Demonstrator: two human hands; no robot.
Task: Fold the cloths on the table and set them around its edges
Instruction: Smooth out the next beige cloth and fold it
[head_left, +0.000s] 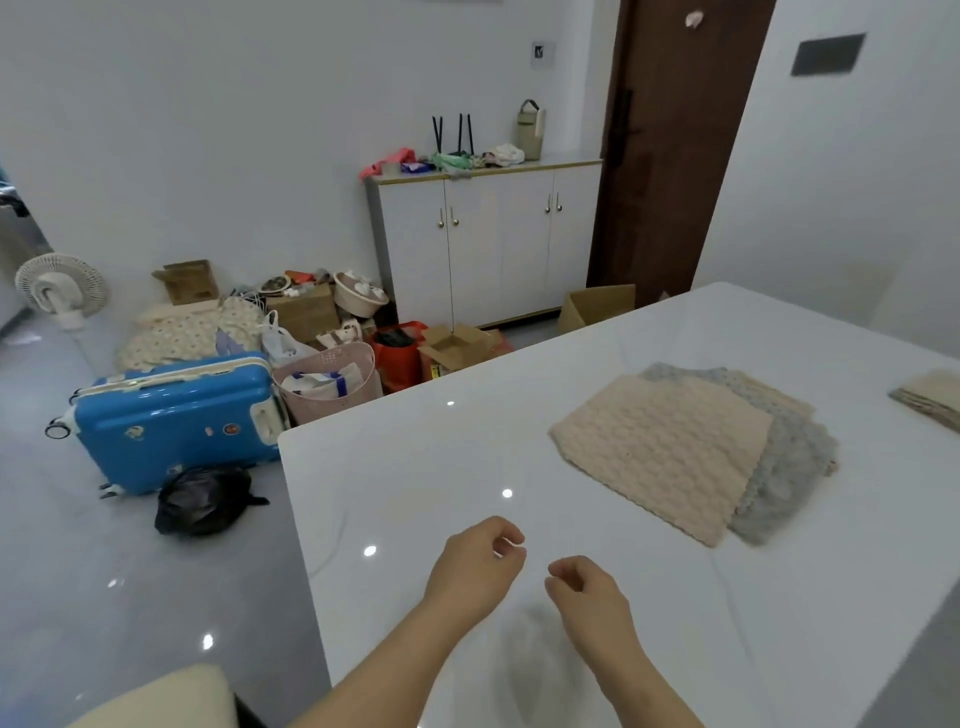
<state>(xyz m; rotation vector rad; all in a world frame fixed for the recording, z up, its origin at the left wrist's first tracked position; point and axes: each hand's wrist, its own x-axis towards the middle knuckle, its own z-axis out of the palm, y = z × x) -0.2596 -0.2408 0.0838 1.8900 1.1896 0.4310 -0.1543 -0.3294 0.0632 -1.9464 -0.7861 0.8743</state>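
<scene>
The left hand (478, 564) and right hand (589, 592) hover close together over the near part of the white bench (415, 467) — each grip loosely curled and holding nothing. To the far right of them a beige knitted cloth (660, 452) lies flat on a grey cloth (789, 467). A folded cloth (935, 395) sits at the bench's right edge — well apart from that pile.

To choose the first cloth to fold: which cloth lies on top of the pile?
The beige cloth; it lies over the grey cloth, which shows only beyond its edges.
</scene>
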